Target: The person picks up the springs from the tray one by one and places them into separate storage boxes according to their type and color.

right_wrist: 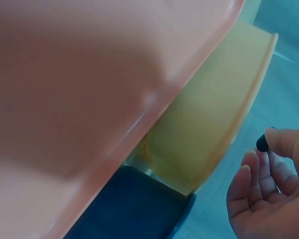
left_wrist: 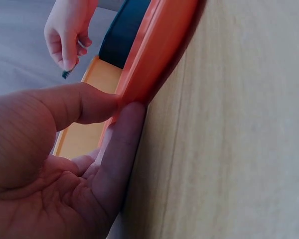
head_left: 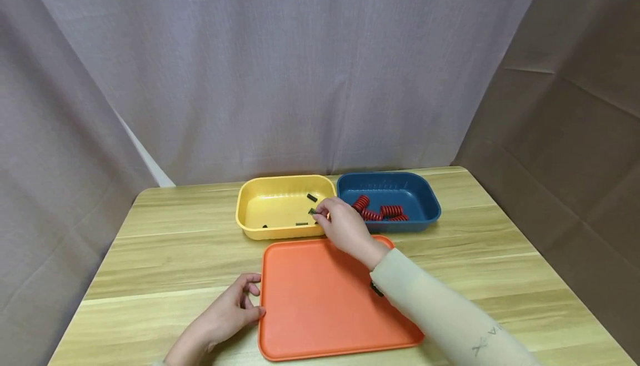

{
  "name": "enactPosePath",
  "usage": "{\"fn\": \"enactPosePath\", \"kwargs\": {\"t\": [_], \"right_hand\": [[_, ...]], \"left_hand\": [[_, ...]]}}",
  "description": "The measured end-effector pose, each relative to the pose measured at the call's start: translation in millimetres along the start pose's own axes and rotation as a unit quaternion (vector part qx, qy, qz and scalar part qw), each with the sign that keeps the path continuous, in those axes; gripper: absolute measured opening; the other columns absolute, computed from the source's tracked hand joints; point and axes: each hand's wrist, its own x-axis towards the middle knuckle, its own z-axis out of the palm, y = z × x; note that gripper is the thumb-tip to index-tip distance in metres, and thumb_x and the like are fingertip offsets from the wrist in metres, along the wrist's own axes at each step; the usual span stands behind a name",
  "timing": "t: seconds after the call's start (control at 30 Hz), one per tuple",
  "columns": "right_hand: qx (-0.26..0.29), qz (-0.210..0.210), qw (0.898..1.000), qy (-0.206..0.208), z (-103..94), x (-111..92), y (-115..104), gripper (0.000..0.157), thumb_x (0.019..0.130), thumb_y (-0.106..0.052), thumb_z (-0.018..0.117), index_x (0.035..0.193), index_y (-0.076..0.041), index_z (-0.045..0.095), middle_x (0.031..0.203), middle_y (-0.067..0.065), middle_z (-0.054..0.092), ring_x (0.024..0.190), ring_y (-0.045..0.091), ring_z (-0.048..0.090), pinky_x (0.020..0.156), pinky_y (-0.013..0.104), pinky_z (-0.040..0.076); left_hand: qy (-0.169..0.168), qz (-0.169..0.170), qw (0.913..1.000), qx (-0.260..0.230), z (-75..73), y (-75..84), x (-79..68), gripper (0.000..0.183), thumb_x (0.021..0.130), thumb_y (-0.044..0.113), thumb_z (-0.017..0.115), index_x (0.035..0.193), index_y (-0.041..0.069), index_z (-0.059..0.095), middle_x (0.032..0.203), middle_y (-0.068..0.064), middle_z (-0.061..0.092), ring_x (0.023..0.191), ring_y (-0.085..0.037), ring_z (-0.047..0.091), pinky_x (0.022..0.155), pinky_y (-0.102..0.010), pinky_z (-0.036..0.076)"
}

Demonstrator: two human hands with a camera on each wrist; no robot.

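Observation:
My right hand (head_left: 345,230) is over the right end of the yellow bin (head_left: 272,202), pinching a small dark green spring (head_left: 312,211) between thumb and fingertips. In the left wrist view the spring (left_wrist: 67,73) pokes out below those fingertips. My left hand (head_left: 225,313) holds the left edge of the orange tray (head_left: 315,299), thumb on the rim and a finger against its side. Several more small dark springs (head_left: 301,224) lie in the yellow bin. Another dark spring (head_left: 376,289) is on the tray, partly hidden by my right sleeve.
A blue bin (head_left: 425,194) stands right beside the yellow one, with several thick red springs (head_left: 391,210) inside. Both bins sit behind the tray on a wooden table (head_left: 175,244). Grey cloth (head_left: 250,77) hangs behind the table.

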Motion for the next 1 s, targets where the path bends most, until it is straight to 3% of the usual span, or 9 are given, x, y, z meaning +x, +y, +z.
{"fn": "enactPosePath", "kwargs": {"t": [0.53,0.7,0.9,1.0], "right_hand": [[-0.012,0.006,1.000,-0.015,6.7,3,3,0.016,0.091,-0.028,0.067,0.100,-0.015,0.066,0.097,-0.001,0.061,0.087,0.015,0.057,0.079,0.033,0.050],[-0.012,-0.023,1.000,-0.007,0.3,-14,6,0.028,0.093,-0.033,0.063,0.111,-0.012,0.065,0.104,-0.001,0.060,0.092,0.016,0.055,0.082,0.034,0.048],[-0.106,-0.115,0.987,0.024,-12.7,-47,17,0.038,0.091,-0.035,0.064,0.119,-0.010,0.060,0.113,0.003,0.057,0.104,0.020,0.052,0.093,0.039,0.044],[-0.149,-0.133,0.980,0.027,-18.1,-67,25,0.046,0.089,-0.038,0.065,0.125,-0.009,0.058,0.122,0.008,0.055,0.113,0.026,0.051,0.099,0.044,0.040]], "left_hand": [[0.002,0.010,0.9999,-0.010,2.2,-3.3,3.5,0.060,0.081,0.001,0.071,0.133,-0.001,0.040,0.108,-0.012,0.045,0.073,-0.017,0.051,0.060,-0.022,0.043],[0.007,0.007,0.9999,0.008,0.6,-3.6,1.9,0.060,0.080,0.000,0.072,0.131,-0.002,0.042,0.106,-0.013,0.046,0.073,-0.018,0.051,0.060,-0.023,0.043],[0.012,0.000,0.9998,0.017,0.2,-5.6,-2.6,0.060,0.081,0.006,0.073,0.133,0.000,0.042,0.107,-0.012,0.047,0.074,-0.018,0.052,0.062,-0.023,0.044],[0.013,0.005,0.9992,0.037,0.8,-5.7,-5.3,0.064,0.083,0.010,0.074,0.136,-0.001,0.039,0.108,-0.011,0.048,0.076,-0.017,0.053,0.065,-0.023,0.044]]}}
